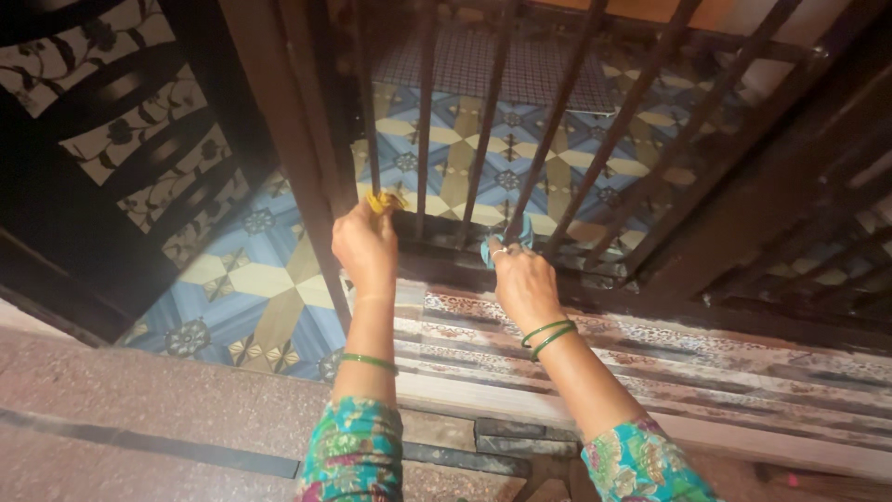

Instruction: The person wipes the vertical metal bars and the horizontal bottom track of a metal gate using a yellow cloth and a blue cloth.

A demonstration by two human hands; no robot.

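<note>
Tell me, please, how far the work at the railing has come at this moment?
Done: cannot tell, no bar looks different from another. In hand: the left hand holds a yellow piece at one dark bar, and the right hand presses a blue cloth at the railing's base. Left: cannot tell.

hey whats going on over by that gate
A person reaches both hands to the foot of a dark metal barred gate. The left hand pinches a small yellow piece against one bar, and the right hand presses a bunched light blue cloth to the base of another bar. Green bangles sit on both wrists. Beyond the bars lies a patterned blue and cream tiled floor; a worn stone sill runs under the arms.
</note>
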